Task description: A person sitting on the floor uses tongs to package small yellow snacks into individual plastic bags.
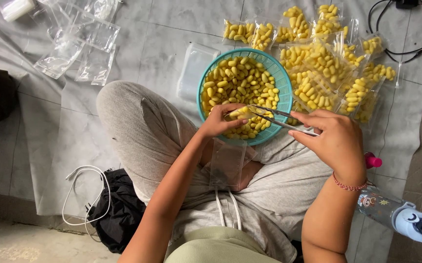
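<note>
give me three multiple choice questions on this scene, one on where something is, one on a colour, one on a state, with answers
1. Where do the filled clear bags of yellow pieces lie?
A. beside the basket, toward the upper right of the view
B. on the black cloth
C. inside the basket

2. What colour is the basket?
A. red
B. teal
C. white

3. What is the right hand doing?
A. resting flat on the floor
B. holding a bottle
C. holding metal tongs

Answers:
1 A, the packed bags are piled on the grey sheet just right of the basket.
2 B, its mesh rim is teal around the yellow pieces.
3 C, the fingers grip the tongs, whose tips reach to a yellow piece at the left hand over the basket.
</note>
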